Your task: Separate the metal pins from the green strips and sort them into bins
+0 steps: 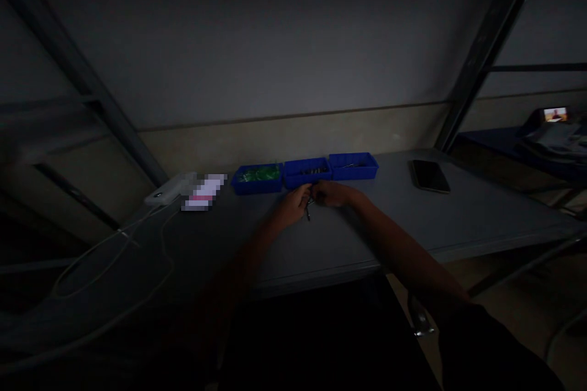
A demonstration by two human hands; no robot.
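Note:
My left hand (pixel 296 203) and my right hand (pixel 331 193) meet over the grey table, just in front of the middle blue bin (pixel 293 182). Their fingers are closed together around a small, thin metal piece (pixel 309 215), whose end sticks out below them. Its exact kind is too dark and small to make out. Small dark metal parts (pixel 314 170) lie in the middle bin. On the left, a blue bin (pixel 259 188) holds green plastic bags (pixel 266 173). The right blue bin (pixel 360 173) contains a few thin metal pieces.
A black tablet or phone (pixel 430 175) lies at the right on the table (pixel 312 256). At the left are a lit, blurred-out screen (pixel 204 191), a white box (pixel 169 190) and loose white cables (pixel 167 244). Dark metal posts (pixel 486 55) frame the table.

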